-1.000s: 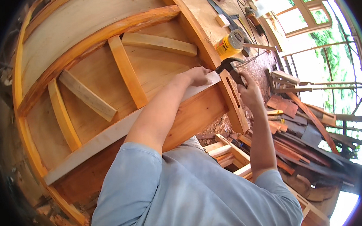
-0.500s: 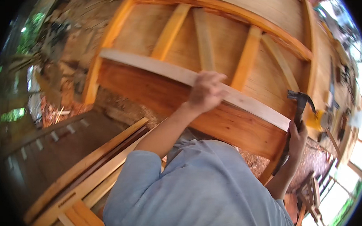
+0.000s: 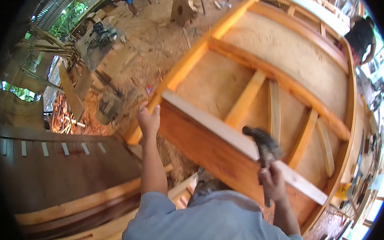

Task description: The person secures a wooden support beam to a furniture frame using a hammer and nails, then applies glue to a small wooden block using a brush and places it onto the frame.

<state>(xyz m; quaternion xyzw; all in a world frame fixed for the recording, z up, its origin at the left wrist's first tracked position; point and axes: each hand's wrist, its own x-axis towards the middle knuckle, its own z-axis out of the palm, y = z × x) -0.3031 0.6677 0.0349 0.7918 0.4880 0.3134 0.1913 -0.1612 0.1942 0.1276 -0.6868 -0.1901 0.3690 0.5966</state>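
Observation:
My right hand (image 3: 272,182) is wrapped round the handle of a claw hammer (image 3: 263,141), whose dark head hovers over or near a pale wooden strip (image 3: 214,123). This strip runs along the top of the near orange-brown board (image 3: 202,145) of a large wooden frame (image 3: 281,85). At the frame's left corner, my left hand (image 3: 148,121) grips the edge, thumb up; part of its fingers is hidden. Inside the frame, several crosspieces (image 3: 247,97) lie over light plywood panels. Whether the hammer touches the strip I cannot tell.
To the left lies a dark brown panel (image 3: 68,170) with a row of short white strips. Long timbers (image 3: 87,201) rest beside me at the lower left. Shavings cover the ground (image 3: 153,44), where a power tool (image 3: 103,35) sits. At the far right another person (image 3: 361,39) is partly visible.
My left hand has gone from the middle of the pale strip to the frame's left corner. My right hand has brought the hammer leftward over the strip. The view has swung left.

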